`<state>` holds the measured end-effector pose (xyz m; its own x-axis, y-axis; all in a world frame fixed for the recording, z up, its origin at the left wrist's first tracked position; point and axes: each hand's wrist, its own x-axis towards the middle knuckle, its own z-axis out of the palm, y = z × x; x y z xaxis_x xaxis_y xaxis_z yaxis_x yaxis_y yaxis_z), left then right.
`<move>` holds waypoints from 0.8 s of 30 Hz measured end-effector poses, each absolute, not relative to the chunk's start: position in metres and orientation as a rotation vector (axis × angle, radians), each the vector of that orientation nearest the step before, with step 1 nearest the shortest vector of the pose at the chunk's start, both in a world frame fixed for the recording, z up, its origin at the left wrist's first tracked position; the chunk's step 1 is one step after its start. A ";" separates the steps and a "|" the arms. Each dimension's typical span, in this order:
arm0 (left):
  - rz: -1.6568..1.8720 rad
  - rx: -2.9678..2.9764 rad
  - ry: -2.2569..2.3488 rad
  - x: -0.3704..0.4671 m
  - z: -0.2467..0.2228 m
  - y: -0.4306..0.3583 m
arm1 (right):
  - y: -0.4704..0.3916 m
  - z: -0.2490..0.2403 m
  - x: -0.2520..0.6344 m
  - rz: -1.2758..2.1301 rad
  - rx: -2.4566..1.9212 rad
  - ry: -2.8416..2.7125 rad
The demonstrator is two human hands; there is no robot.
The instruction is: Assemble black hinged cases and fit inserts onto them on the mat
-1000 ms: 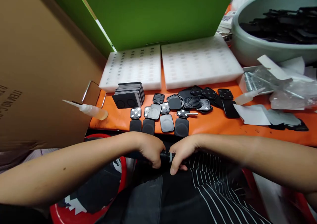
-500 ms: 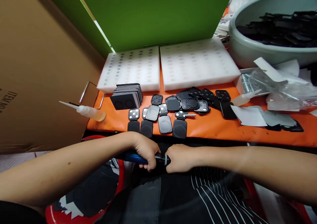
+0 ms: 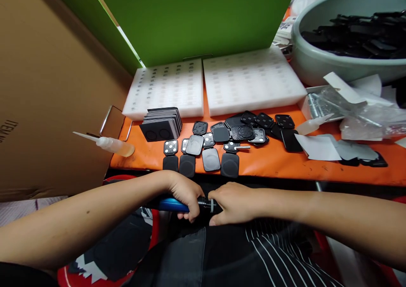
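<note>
One tall cardboard wall (image 3: 47, 92) at far left, printed. Near left, low down, a red tub (image 3: 155, 232) with black sheet scraps and jagged white bits. Left end of the orange tabletop (image 3: 142, 158): a squeeze bottle (image 3: 116, 146) lying on its side, amber liquid inside, long nozzle pointing left; a bent wire frame (image 3: 106, 120) just beyond it. Right of these, a row of thin dark cards (image 3: 160, 130), standing on edge.

Two white foam blocks (image 3: 165, 88) side by side behind, small slots in rows, a green panel (image 3: 196, 20) at their far side.

Blue-and-black tool (image 3: 173, 204) at near centre, roughly level, above the lap, off the tabletop's near edge. Left hand (image 3: 187, 196) wrapped round its body, grasping. Right hand (image 3: 234, 202) at the tool's black right end, fingers above, thumb below; cannot tell whether it grips firmly.

Beyond both hands, black hinged cases (image 3: 230, 165), several opened out, some overlapping; a short metal pin (image 3: 242, 148) lies across one.

Farther right: second squeeze bottle (image 3: 309, 126), loose white paper (image 3: 319, 146), small box of metal pieces (image 3: 315, 105), crumpled clear plastic (image 3: 358, 124). Far right, a pale basin (image 3: 320, 65) heaped with black parts.
</note>
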<state>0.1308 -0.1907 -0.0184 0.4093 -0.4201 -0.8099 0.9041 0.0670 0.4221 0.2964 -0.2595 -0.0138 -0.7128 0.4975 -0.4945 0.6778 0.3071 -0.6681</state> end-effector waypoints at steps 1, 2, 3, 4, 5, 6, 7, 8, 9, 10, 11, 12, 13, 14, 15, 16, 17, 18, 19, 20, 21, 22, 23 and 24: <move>-1.074 1.101 0.559 0.131 -0.017 -0.191 | -0.255 -0.013 0.300 -1.560 1.008 2.280; -1.066 1.119 0.558 0.132 -0.016 -0.191 | -0.250 -0.014 0.304 -1.746 0.933 2.176; -1.057 1.135 0.553 0.133 -0.014 -0.190 | -0.246 -0.015 0.307 -1.903 0.862 2.083; -1.048 1.145 0.548 0.133 -0.012 -0.190 | -0.243 -0.018 0.309 -2.021 0.808 2.015; -1.041 1.153 0.543 0.134 -0.010 -0.190 | -0.242 -0.020 0.311 -2.092 0.779 1.978; -1.036 1.159 0.539 0.134 -0.008 -0.189 | -0.241 -0.022 0.312 -2.119 0.774 1.969; -1.031 1.168 0.537 0.135 -0.007 -0.189 | -0.242 -0.024 0.312 -2.111 0.791 1.985; -1.029 1.177 0.536 0.135 -0.006 -0.188 | -0.243 -0.025 0.311 -2.075 0.829 2.028; -1.028 1.186 0.535 0.135 -0.006 -0.188 | -0.245 -0.024 0.309 -2.017 0.880 2.090; -1.029 1.190 0.534 0.134 -0.007 -0.188 | -0.248 -0.023 0.308 -1.945 0.932 2.159; -1.031 1.192 0.534 0.134 -0.008 -0.188 | -0.250 -0.021 0.306 -1.867 0.980 2.233; -1.033 1.190 0.535 0.133 -0.009 -0.188 | -0.253 -0.019 0.304 -1.782 1.031 2.303; -1.033 1.185 0.535 0.133 -0.011 -0.188 | -0.256 -0.016 0.302 -1.693 1.088 2.359; -1.030 1.179 0.535 0.132 -0.012 -0.188 | -0.258 -0.014 0.301 -1.610 1.149 2.397; -1.024 1.176 0.535 0.132 -0.013 -0.189 | -0.259 -0.013 0.300 -1.550 1.202 2.415; -1.021 1.172 0.537 0.132 -0.014 -0.189 | -0.259 -0.013 0.300 -1.529 1.237 2.413; -1.021 1.167 0.542 0.131 -0.014 -0.189 | -0.259 -0.013 0.300 -1.550 1.249 2.393; -1.023 1.161 0.548 0.131 -0.014 -0.189 | -0.258 -0.014 0.302 -1.605 1.238 2.356; -1.027 1.158 0.553 0.131 -0.014 -0.189 | -0.257 -0.015 0.303 -1.678 1.212 2.309; -1.031 1.156 0.557 0.131 -0.013 -0.189 | -0.256 -0.016 0.305 -1.748 1.179 2.259; -1.031 1.157 0.560 0.131 -0.012 -0.189 | -0.255 -0.018 0.307 -1.800 1.149 2.216; -1.021 1.160 0.564 0.131 -0.011 -0.189 | -0.255 -0.019 0.309 -1.822 1.138 2.196; -0.999 1.165 0.571 0.130 -0.010 -0.189 | -0.255 -0.019 0.310 -1.814 1.148 2.203; -0.969 1.168 0.579 0.129 -0.009 -0.189 | -0.256 -0.020 0.311 -1.776 1.177 2.241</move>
<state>0.1290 -0.1885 -0.0093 0.4916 -0.3254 -0.8078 0.8655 0.0804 0.4944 0.3108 -0.2561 -0.0196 -0.7093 0.5228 -0.4728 0.5799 0.0514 -0.8131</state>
